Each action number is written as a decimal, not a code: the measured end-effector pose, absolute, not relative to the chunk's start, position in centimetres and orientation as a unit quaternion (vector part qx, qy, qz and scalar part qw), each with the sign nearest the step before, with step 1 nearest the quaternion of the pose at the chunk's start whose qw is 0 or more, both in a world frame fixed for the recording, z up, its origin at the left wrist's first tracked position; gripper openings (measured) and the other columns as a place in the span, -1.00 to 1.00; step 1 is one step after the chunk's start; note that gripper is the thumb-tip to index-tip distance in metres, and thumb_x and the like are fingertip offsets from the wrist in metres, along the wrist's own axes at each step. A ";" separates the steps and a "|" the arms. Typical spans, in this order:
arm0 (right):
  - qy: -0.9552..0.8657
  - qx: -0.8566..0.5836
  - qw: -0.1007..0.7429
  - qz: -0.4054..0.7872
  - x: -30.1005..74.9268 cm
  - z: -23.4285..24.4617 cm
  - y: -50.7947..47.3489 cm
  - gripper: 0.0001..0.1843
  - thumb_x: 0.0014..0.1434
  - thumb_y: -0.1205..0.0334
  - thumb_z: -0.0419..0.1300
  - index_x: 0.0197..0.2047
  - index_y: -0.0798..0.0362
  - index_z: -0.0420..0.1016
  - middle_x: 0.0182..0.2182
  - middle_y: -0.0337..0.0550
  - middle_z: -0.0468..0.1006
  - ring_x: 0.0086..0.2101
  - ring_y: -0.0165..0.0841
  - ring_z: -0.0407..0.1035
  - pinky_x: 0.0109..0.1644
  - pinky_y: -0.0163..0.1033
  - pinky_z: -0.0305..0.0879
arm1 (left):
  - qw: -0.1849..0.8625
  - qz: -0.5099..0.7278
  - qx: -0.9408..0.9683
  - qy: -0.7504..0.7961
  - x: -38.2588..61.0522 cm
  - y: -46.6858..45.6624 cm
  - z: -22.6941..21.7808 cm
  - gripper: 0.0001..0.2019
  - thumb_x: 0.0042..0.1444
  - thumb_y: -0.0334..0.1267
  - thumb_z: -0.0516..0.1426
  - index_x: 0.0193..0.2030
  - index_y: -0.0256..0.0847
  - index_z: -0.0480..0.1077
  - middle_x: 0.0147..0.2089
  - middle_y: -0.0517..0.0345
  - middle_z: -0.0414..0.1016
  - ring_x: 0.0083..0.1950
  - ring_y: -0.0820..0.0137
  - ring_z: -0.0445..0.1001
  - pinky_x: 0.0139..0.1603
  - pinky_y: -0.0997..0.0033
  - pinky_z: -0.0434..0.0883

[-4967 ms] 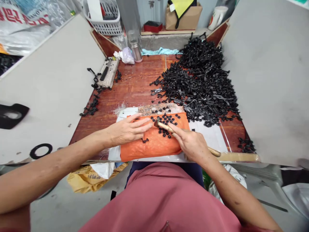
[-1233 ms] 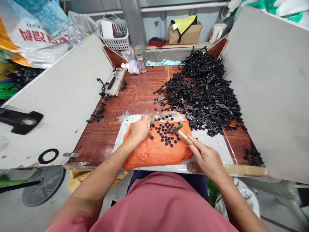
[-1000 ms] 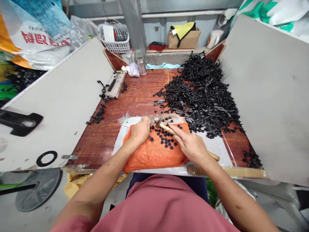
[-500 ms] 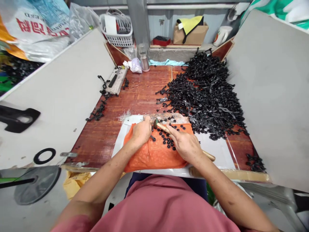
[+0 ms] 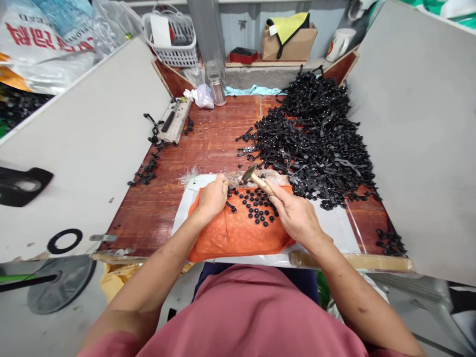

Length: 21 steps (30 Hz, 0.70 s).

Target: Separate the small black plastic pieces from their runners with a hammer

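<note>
My right hand is closed around the pale wooden handle of a small hammer; its dark head is raised over a worn block. My left hand pinches at the left end of that block, holding a small black plastic part whose round end pokes out below the fingers. The rest of this part is hidden by the hand. Several small round black pieces lie scattered on an orange cloth between my hands.
A big heap of black plastic parts covers the right of the reddish table. At the back left, a black-handled tool rests on a pale block beside a steel bottle. Grey panels flank both sides.
My right hand has lifted the hammer up and away from my left fingers, so a gap now shows between them. The whole view has shifted slightly.
</note>
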State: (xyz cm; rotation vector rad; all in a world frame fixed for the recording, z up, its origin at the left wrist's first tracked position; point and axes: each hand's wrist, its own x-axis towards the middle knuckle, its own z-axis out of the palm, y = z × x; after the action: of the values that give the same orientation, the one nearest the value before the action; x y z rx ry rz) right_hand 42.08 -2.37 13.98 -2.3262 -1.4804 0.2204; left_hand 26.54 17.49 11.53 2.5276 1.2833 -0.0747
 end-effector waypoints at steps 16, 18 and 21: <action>-0.488 -0.829 0.231 0.148 41.9 13.3 -5.0 -0.45 0.47 0.18 0.01 0.47 -0.27 0.26 -0.12 -0.20 0.74 -0.24 -0.26 0.62 -0.16 -0.25 0.44 | 0.121 -0.044 0.879 0.459 26.9 16.8 11.3 -0.73 0.47 -0.17 -0.17 0.05 -0.12 0.30 -0.09 -0.07 0.65 -0.03 0.18 0.62 -0.11 0.34 0.36; -0.488 -0.833 0.221 0.138 41.9 13.3 -5.0 -0.45 0.47 0.16 0.01 0.47 -0.28 0.26 -0.15 -0.21 0.74 -0.28 -0.26 0.62 -0.21 -0.26 0.42 | 0.130 -0.041 0.880 0.456 26.9 17.0 11.4 -0.75 0.46 -0.21 -0.15 0.05 -0.14 0.30 -0.09 -0.07 0.64 -0.02 0.19 0.62 -0.10 0.35 0.36; -0.492 -0.835 0.214 0.123 42.0 13.0 -5.0 -0.45 0.47 0.16 0.02 0.47 -0.29 0.25 -0.18 -0.22 0.75 -0.32 -0.28 0.61 -0.27 -0.27 0.39 | 0.132 -0.035 0.881 0.452 26.9 17.1 11.4 -0.76 0.46 -0.23 -0.14 0.05 -0.15 0.30 -0.11 -0.06 0.64 -0.02 0.18 0.61 -0.10 0.35 0.36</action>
State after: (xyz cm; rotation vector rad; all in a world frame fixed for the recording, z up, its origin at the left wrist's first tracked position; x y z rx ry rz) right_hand 41.99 -4.96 12.96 -2.3168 -1.3655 0.3404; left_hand 26.88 17.12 11.36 2.5571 1.3129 -0.1007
